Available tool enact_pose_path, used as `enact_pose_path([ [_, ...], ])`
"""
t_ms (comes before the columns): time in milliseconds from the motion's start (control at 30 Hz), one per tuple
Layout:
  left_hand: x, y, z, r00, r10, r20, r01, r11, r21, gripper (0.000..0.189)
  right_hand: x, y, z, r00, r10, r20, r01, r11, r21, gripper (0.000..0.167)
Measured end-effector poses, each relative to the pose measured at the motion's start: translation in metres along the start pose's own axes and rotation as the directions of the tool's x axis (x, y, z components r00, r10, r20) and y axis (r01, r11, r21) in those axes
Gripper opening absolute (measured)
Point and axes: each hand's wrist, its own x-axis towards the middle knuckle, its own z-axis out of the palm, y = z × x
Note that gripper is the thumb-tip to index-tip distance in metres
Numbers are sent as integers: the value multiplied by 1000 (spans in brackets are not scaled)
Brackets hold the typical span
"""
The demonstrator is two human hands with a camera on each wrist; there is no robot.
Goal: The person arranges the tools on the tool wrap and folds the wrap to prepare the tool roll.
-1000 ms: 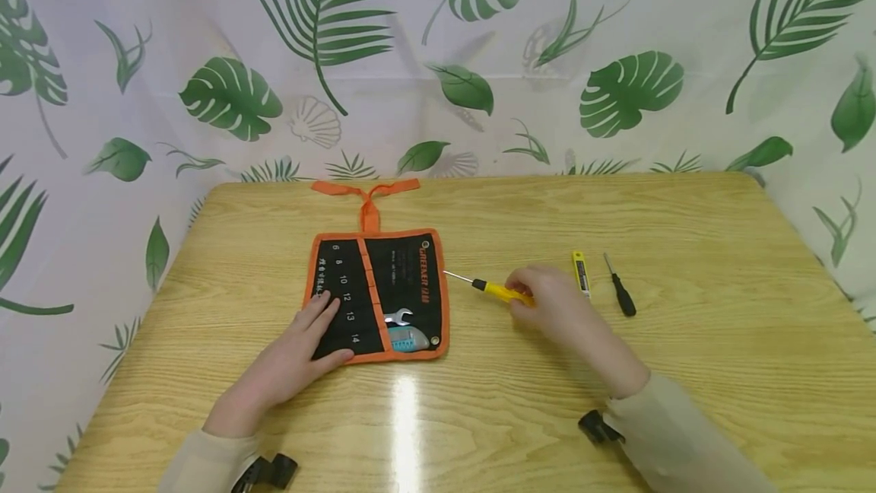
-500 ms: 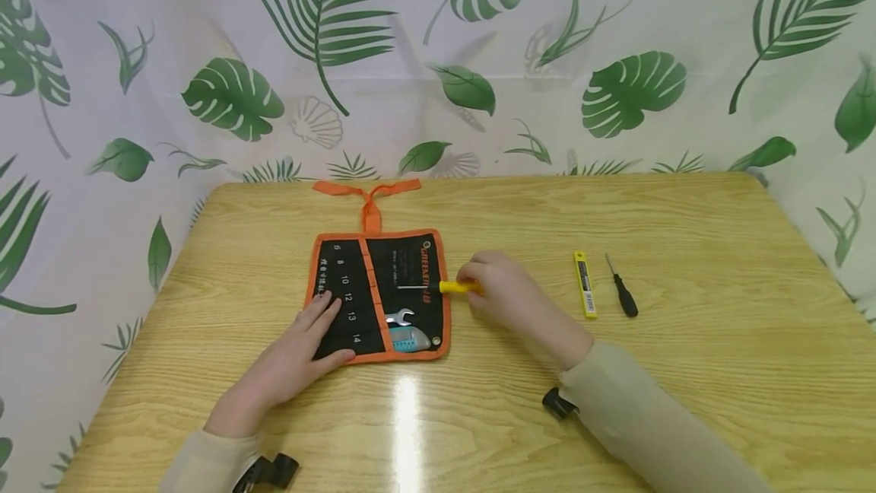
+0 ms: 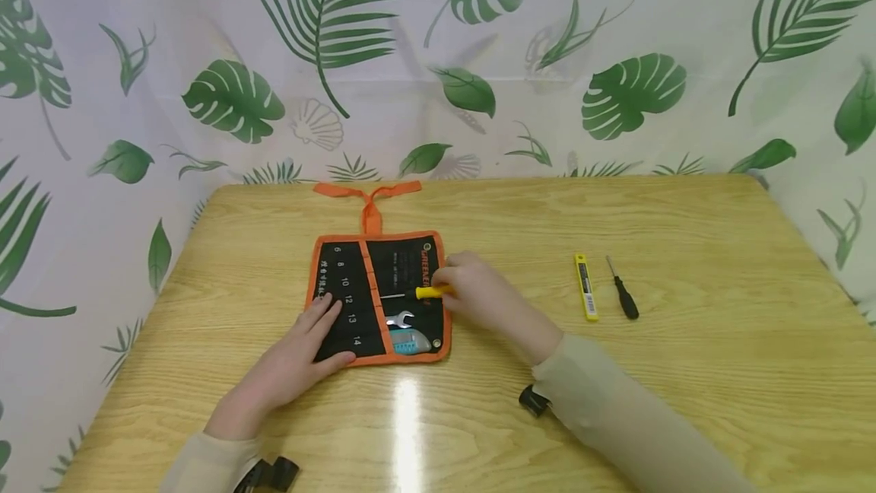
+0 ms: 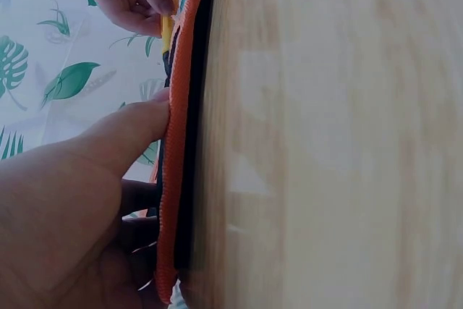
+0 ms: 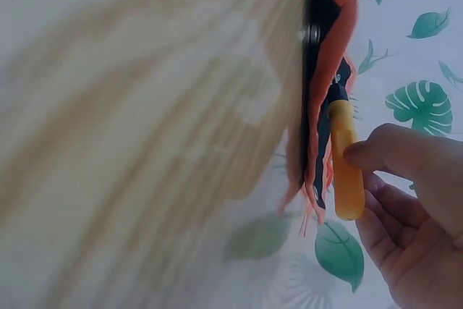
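- The right hand (image 3: 475, 287) pinches the yellow screwdriver (image 3: 428, 293) by its handle, thumb against fingers.
- The left hand (image 3: 294, 360) lies with fingers spread on the numbered half of the tool pouch (image 3: 404, 268), holding nothing.
- To slip the screwdriver in well, I'd line its shaft up squarely with a slot in the orange band (image 3: 370, 276), push gently along its length, and let the left hand press the cloth flat.
- The screwdriver is over the pouch's right half, tip pointing left, handle right; its long axis runs sideways, nearly level across the head view.
- The tip is at or just beside the band; whether it is inside a slot is hard to tell.
- Just nearer the person, the wrench (image 3: 400, 319) and cutter (image 3: 411, 341) sit pocketed.
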Motion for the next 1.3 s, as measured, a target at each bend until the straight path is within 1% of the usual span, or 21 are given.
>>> enact_pose_path([
  [100,0,0,0,1000,0,0,0,1000,1,86,4,-2,3,1000,-10,18,10,1000,-3,18],
  [233,0,-1,0,1000,-2,1,2,1000,-1,87,11,-4,7,999,-16,35,16,1000,17,16],
  [467,0,-1,0,1000,-5,1,5,1000,0,86,21,-5,15,997,-68,35,66,995,73,14],
  [633,1,-1,0,1000,-3,0,3,1000,2,85,25,-7,18,997,-66,41,62,993,104,15],
  [867,0,-1,1,1000,-2,-5,2,1000,3,86,28,-7,17,997,-54,63,47,993,110,15],
  [1133,0,-1,2,1000,3,-7,-3,1000,0,86,30,-3,22,993,-92,76,84,992,96,15],
  [1300,1,-1,2,1000,4,-9,-4,1000,-4,87,31,-4,20,991,-101,90,93,992,89,16],
])
